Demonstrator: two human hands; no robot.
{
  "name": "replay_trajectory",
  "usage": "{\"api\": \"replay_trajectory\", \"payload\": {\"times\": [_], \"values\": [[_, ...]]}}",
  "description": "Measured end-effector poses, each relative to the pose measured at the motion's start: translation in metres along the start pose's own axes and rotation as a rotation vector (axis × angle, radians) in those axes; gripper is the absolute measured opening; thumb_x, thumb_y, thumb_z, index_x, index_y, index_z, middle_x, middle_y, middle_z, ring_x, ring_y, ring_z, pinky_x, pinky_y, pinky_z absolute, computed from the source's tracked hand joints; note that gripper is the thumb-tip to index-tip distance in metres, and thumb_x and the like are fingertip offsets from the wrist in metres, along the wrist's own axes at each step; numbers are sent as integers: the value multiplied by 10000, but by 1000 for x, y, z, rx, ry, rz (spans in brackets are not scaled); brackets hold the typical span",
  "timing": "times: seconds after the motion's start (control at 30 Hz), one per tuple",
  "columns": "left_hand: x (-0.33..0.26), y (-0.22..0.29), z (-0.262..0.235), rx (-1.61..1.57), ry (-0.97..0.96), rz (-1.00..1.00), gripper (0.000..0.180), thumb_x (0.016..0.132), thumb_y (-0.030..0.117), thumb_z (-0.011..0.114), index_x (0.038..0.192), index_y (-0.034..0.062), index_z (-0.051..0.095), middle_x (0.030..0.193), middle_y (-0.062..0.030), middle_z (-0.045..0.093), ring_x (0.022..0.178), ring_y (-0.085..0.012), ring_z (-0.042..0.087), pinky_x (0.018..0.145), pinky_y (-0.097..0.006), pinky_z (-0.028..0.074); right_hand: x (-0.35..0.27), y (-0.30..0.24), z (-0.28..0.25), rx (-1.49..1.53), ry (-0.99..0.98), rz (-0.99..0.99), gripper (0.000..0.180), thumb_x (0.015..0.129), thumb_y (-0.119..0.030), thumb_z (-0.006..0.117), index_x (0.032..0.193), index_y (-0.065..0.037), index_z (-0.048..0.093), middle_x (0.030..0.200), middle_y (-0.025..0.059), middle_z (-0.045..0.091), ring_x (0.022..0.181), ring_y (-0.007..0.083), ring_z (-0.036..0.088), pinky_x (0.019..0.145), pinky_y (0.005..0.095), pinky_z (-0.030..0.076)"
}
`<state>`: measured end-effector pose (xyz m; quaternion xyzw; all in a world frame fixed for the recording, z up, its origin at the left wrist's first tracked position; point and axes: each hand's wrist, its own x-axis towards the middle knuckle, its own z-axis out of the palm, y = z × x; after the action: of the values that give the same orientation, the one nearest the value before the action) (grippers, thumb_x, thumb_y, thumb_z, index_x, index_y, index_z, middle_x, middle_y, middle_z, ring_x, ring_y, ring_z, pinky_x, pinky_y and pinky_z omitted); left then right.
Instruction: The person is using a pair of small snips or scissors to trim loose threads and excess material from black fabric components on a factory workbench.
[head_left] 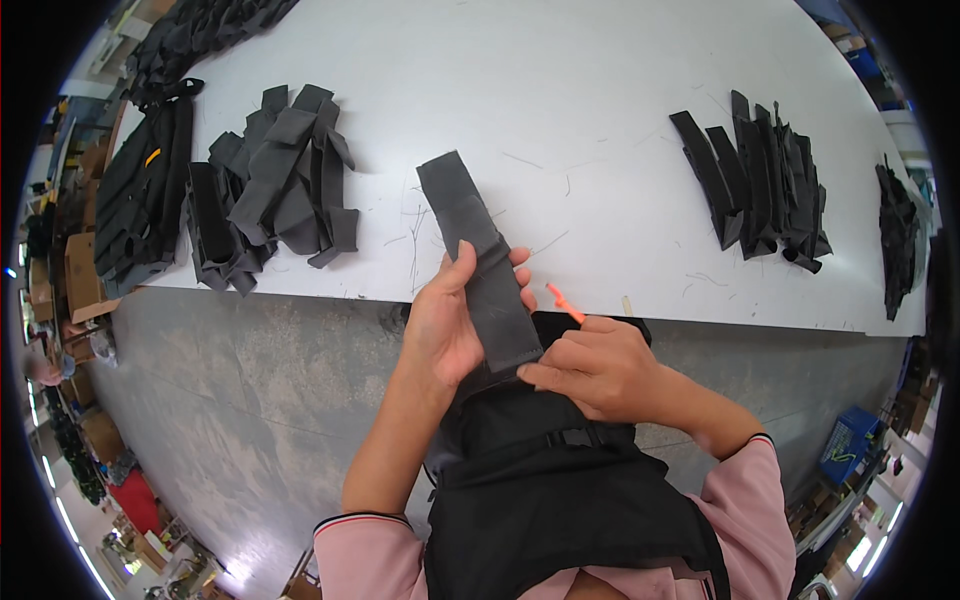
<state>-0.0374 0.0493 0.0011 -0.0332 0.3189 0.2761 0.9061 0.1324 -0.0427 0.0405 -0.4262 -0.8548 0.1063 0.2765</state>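
Observation:
A dark grey fabric strip (pixel 487 290), long and flat with stitching along its lower end, lies at a slant across my left hand (pixel 445 322). My left thumb presses on its face and the fingertips curl round its right edge. At the strip's lower right corner, my right hand (pixel 600 372) is closed, with thumb and forefinger at the edge. A small orange tool (pixel 566 303) with a forked-looking tip sticks out above the right fist; the rest of it is hidden in the fingers. The strip is held over the near table edge, in front of my black apron (pixel 560 500).
On the white table (pixel 560 90) are a pile of similar strips (pixel 290 170) at left, another pile (pixel 765 185) at right and a dark bundle (pixel 898 240) at the far right. Black bags (pixel 150 190) lie at the left edge. Loose threads are scattered about. A blue crate (pixel 850 443) stands lower right.

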Motion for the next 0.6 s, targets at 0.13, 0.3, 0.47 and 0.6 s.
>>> {"api": "replay_trajectory", "payload": {"times": [0.13,0.3,0.47,0.6], "values": [[0,1,4,45,32,78,444,985,361,379,1154,-40,469,1040,-158,576,863,-289,596,761,-408,527,-2,-3,-2,334,23,235,276,643,-60,737,914,-85,691,711,6,549,570,150,510,514,266,394],[-4,-3,15,142,74,147,415,989,354,365,1182,-5,443,1114,-155,565,926,-278,598,805,-461,532,0,-8,0,243,37,334,334,613,-36,754,936,-81,680,726,40,537,593,194,533,548,290,441],[-7,-3,21,153,57,110,359,989,344,366,1219,72,407,1184,-152,542,968,-276,597,791,-482,555,0,-7,3,153,4,299,320,626,-56,747,937,-83,676,748,32,544,604,189,535,547,286,427],[-10,-3,23,243,83,81,334,988,335,376,1218,95,401,1190,-150,542,978,-272,597,749,-470,570,-1,-7,3,97,5,217,283,649,-76,726,928,-84,677,748,20,552,609,175,533,537,280,407]]}}
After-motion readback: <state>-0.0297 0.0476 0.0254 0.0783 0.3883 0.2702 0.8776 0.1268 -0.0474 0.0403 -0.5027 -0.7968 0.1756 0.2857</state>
